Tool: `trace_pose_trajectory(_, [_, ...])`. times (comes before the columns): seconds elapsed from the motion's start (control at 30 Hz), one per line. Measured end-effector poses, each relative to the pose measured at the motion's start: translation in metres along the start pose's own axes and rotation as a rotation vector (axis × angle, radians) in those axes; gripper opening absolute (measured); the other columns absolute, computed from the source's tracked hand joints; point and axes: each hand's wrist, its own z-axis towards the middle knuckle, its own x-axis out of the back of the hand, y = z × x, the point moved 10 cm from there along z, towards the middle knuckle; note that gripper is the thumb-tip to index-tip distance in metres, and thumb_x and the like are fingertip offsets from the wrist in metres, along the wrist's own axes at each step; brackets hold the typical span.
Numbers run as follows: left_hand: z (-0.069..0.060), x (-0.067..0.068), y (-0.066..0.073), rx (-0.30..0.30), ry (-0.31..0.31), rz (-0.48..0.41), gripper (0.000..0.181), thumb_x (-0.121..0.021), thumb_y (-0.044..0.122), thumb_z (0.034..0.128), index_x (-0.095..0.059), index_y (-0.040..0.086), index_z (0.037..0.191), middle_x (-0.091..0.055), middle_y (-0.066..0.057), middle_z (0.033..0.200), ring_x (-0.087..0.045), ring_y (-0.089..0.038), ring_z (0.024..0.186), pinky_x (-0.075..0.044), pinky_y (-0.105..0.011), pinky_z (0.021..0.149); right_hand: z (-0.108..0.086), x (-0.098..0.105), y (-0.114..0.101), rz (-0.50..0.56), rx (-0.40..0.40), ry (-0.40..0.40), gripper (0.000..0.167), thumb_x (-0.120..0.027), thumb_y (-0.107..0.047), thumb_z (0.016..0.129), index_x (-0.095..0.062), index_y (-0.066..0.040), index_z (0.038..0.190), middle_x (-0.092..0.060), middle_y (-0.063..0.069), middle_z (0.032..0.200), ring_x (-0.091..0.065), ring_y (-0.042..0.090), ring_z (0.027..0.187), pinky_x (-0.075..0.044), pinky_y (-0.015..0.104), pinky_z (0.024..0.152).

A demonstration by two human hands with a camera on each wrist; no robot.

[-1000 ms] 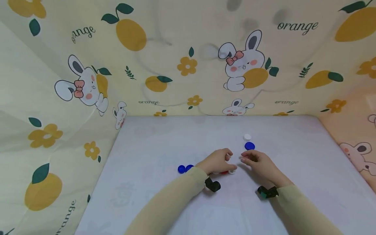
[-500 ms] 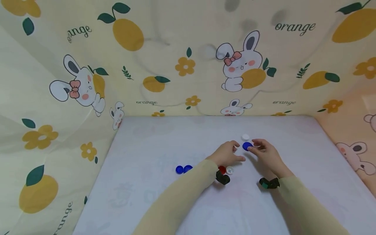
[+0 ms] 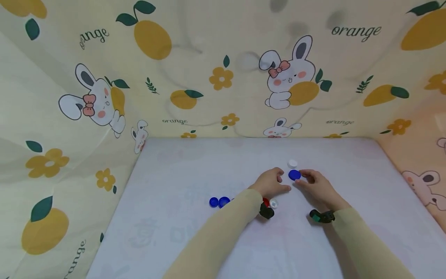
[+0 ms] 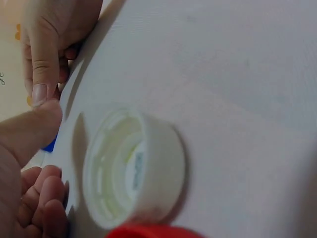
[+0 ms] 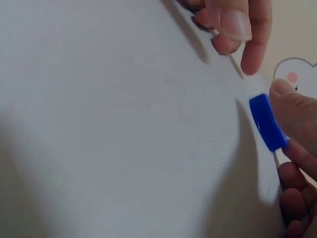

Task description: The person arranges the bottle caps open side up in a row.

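Note:
In the head view my right hand [image 3: 320, 188] pinches the right edge of a blue bottle cap [image 3: 294, 175] between thumb and fingers. The right wrist view has this blue cap [image 5: 267, 121] edge-on beside the thumb. My left hand [image 3: 270, 183] is just left of it, thumb and fingers apart, with nothing between them. A white bottle cap [image 3: 292, 163] lies just beyond the blue one. Near my left wrist are another white cap [image 3: 273, 204], hollow side showing in the left wrist view, and a red cap [image 3: 266, 202] partly hidden by the wrist.
Two blue caps [image 3: 224, 202] lie side by side left of my left forearm, and a sliver of blue shows at the sleeve's edge. The white-covered table [image 3: 174, 166] meets a patterned cloth backdrop [image 3: 195, 58] at the back and sides.
My right hand has moved forward to the blue cap and taken hold of its edge. My left hand has shifted forward and right, away from the nearer white cap.

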Motion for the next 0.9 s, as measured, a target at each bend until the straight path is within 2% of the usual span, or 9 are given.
trace_pose_trajectory(0.1, [0.001, -0.001, 0.003, -0.025, 0.013, 0.004, 0.052, -0.074, 0.042, 0.0842, -0.056, 0.022, 0.128, -0.055, 0.013, 0.088, -0.053, -0.005, 0.079, -0.044, -0.022, 0.074, 0.001, -0.001, -0.002, 0.001, 0.046, -0.002, 0.067, -0.063, -0.050, 0.090, -0.046, -0.007, 0.139, -0.039, 0.021, 0.141, -0.032, 0.043, 0.132, -0.027, 0.061, 0.104])
trace_pose_trajectory(0.2, [0.003, -0.001, 0.004, -0.025, 0.024, -0.002, 0.042, -0.072, 0.036, 0.0873, -0.059, 0.020, 0.124, -0.056, 0.012, 0.084, -0.053, -0.005, 0.076, -0.043, -0.022, 0.071, 0.002, -0.003, -0.004, -0.019, 0.090, 0.006, 0.060, -0.064, -0.049, 0.090, -0.055, -0.008, 0.132, -0.041, 0.020, 0.137, -0.031, 0.042, 0.131, -0.027, 0.062, 0.103])
trace_pose_trajectory(0.33, [0.007, 0.001, 0.005, -0.023, 0.044, 0.001, 0.032, -0.071, 0.029, 0.0891, -0.061, 0.018, 0.118, -0.056, 0.011, 0.081, -0.053, -0.005, 0.073, -0.043, -0.021, 0.069, 0.003, -0.002, -0.004, -0.077, 0.074, 0.043, 0.057, -0.066, -0.055, 0.086, -0.062, -0.014, 0.126, -0.038, 0.021, 0.133, -0.027, 0.044, 0.127, -0.026, 0.063, 0.098])
trace_pose_trajectory(0.43, [0.010, 0.001, 0.004, -0.024, 0.050, 0.028, 0.030, -0.072, 0.028, 0.0886, -0.062, 0.019, 0.115, -0.056, 0.011, 0.080, -0.053, -0.005, 0.073, -0.043, -0.020, 0.070, 0.002, -0.002, -0.006, -0.113, 0.065, 0.062, 0.057, -0.066, -0.057, 0.084, -0.064, -0.016, 0.124, -0.038, 0.022, 0.132, -0.026, 0.046, 0.125, -0.024, 0.064, 0.091])
trace_pose_trajectory(0.7, [0.009, -0.001, 0.005, -0.030, 0.043, 0.084, 0.031, -0.073, 0.032, 0.0876, -0.060, 0.020, 0.114, -0.055, 0.012, 0.080, -0.053, -0.005, 0.074, -0.043, -0.022, 0.071, -0.002, -0.001, -0.016, -0.167, 0.103, 0.105, 0.053, -0.067, -0.051, 0.087, -0.065, -0.013, 0.123, -0.042, 0.023, 0.129, -0.028, 0.048, 0.123, -0.018, 0.067, 0.091])
trace_pose_trajectory(0.83, [0.007, 0.000, 0.005, -0.042, 0.029, 0.104, 0.032, -0.073, 0.034, 0.0877, -0.060, 0.019, 0.112, -0.055, 0.012, 0.081, -0.053, -0.004, 0.075, -0.043, -0.022, 0.070, -0.004, -0.004, -0.020, -0.163, 0.114, 0.091, 0.053, -0.065, -0.051, 0.088, -0.064, -0.012, 0.124, -0.046, 0.021, 0.129, -0.032, 0.045, 0.124, -0.014, 0.069, 0.092])
trace_pose_trajectory(0.9, [0.006, 0.000, 0.005, -0.052, 0.015, 0.102, 0.031, -0.072, 0.035, 0.0878, -0.060, 0.018, 0.111, -0.055, 0.011, 0.082, -0.053, -0.005, 0.075, -0.043, -0.022, 0.070, -0.004, -0.006, -0.020, -0.125, 0.110, 0.064, 0.052, -0.064, -0.050, 0.089, -0.062, -0.012, 0.126, -0.051, 0.018, 0.127, -0.039, 0.041, 0.122, -0.014, 0.068, 0.095])
